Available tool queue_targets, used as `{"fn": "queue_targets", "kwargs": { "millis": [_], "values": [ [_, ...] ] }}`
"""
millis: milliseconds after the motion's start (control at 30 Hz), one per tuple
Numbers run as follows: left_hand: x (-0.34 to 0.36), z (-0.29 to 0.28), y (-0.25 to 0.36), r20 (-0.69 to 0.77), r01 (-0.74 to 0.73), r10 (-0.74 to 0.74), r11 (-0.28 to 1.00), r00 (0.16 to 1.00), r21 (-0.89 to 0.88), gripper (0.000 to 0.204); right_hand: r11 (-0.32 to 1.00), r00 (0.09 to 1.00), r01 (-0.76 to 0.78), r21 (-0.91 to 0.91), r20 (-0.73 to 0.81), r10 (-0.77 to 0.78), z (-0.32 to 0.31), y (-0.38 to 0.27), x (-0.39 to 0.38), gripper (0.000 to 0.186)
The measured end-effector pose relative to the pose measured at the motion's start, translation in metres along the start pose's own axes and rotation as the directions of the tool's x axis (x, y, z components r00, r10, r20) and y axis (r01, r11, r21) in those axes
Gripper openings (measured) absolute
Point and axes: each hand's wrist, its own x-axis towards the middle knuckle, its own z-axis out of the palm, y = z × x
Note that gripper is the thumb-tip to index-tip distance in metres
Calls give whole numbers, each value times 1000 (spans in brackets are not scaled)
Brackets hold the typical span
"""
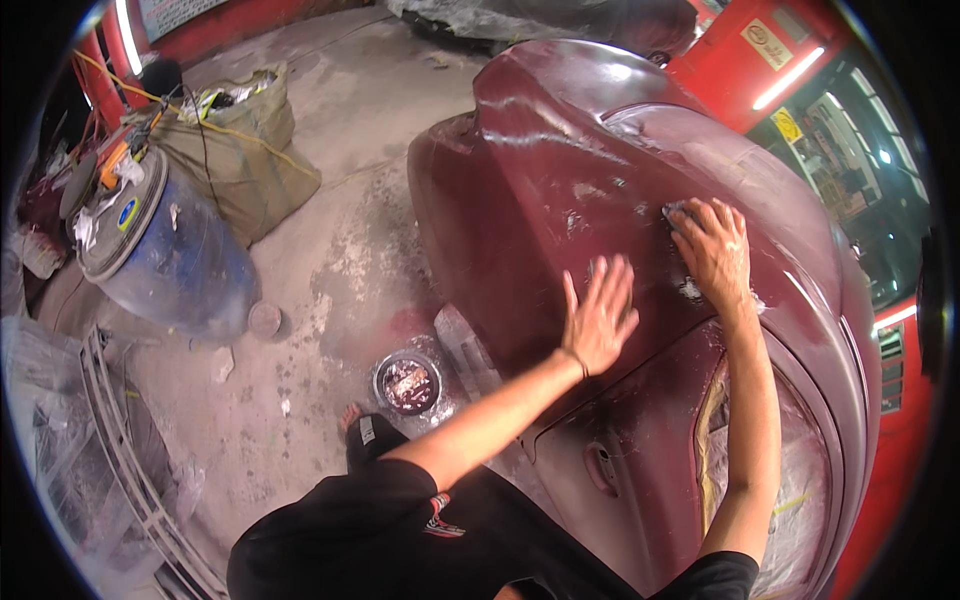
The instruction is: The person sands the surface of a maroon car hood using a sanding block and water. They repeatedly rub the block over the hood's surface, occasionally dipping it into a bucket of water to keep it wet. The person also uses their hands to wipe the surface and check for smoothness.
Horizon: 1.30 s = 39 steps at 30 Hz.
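My right hand [716,250] lies on the wet dark red car body [520,220], fingers bent over a small grey piece of sandpaper [672,211]. Only the edge of that piece peeks out at the fingertips; the rest is under the hand. Lower and to the left, my left hand [598,318] is spread on or just above the same panel, holding nothing. Wet, whitish patches shine on the paint around both hands. Below them is the car door with its handle [602,468], and its window is covered by masking film [795,490].
A dark round bucket [379,385] with liquid stands on the floor by my foot. To the left are a blue drum [190,270], a stuffed sack [260,170], a long curved grey part [130,480] and plastic sheeting [50,440]. Another covered car [570,18] is at the back.
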Motion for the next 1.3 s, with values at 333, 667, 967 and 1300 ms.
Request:
{"fn": "queue_targets", "kwargs": {
  "millis": [333,667,967,1300],
  "values": [
    [89,-35,-75,-205,203,-212,977,955,-62,72,989,997,65,135,38,-70,38,-17,86,33],
    [175,-54,-128,-212,70,-33,983,977,170,73,958,968,200,205,107,-225,28,9,86,36],
    [108,-39,-77,-90,6,-12,998,996,-66,75,971,981,143,194,101,-164,30,3,91,32],
    [277,-100,-263,-134,270,-273,962,953,-37,74,973,977,86,216,175,-125,20,2,107,28]
  ]
}}
